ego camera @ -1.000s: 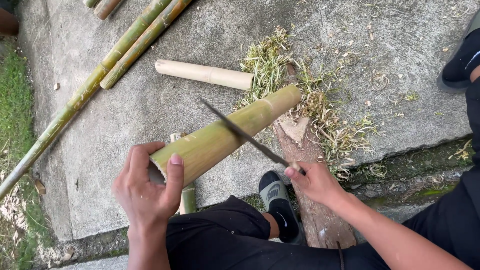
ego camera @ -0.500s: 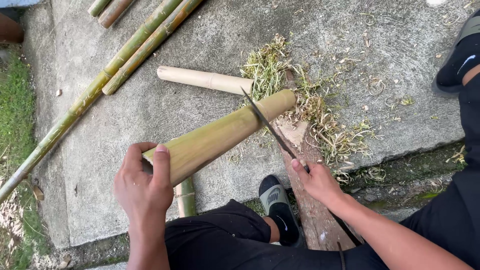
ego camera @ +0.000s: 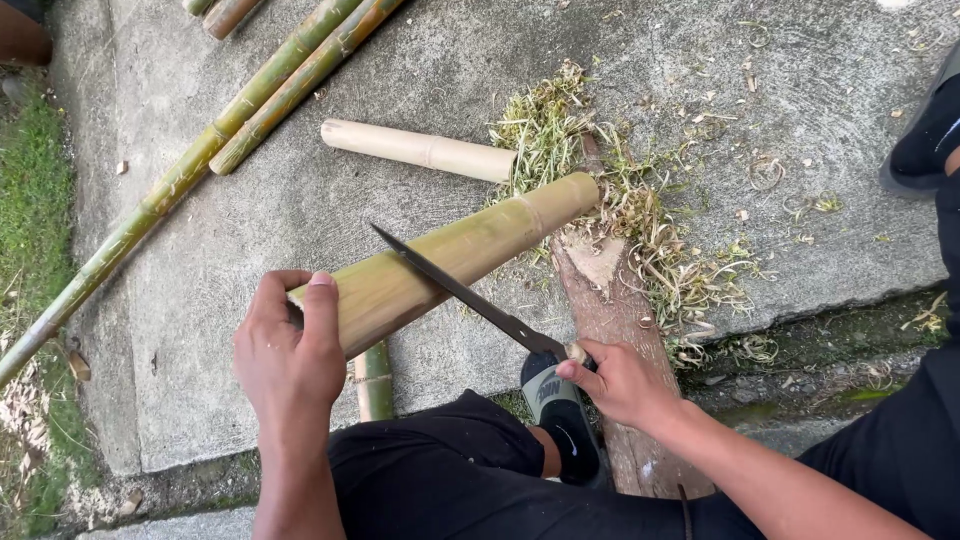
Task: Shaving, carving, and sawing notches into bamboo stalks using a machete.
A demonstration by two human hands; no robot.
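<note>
Bamboo, a thick yellow-green section of culm [ego camera: 455,262], lies slanted across the middle of the frame, its far end propped on a reddish-brown wooden chopping log [ego camera: 610,330] at centre right and its near end raised toward the lower left. The left hand [ego camera: 290,355] is clamped around that near end, thumb and fingers wrapped over the top. A long dark knife blade [ego camera: 455,290] lies across the section's near half, its edge against the skin and its tip pointing toward the upper left. The right hand [ego camera: 620,380] is closed tightly around the knife's pale handle at lower centre right.

Just beyond the far end, pale green bamboo shavings [ego camera: 640,220] are strewn over the log and the grey concrete slab [ego camera: 300,240]. A shorter, peeled cream-coloured bamboo piece [ego camera: 420,150] lies near the upper centre. Two long green bamboo poles [ego camera: 260,105] run diagonally from the top toward the left edge. A black shoe [ego camera: 565,425] sits beside the log at the bottom, and grass [ego camera: 30,200] borders the slab on the left.
</note>
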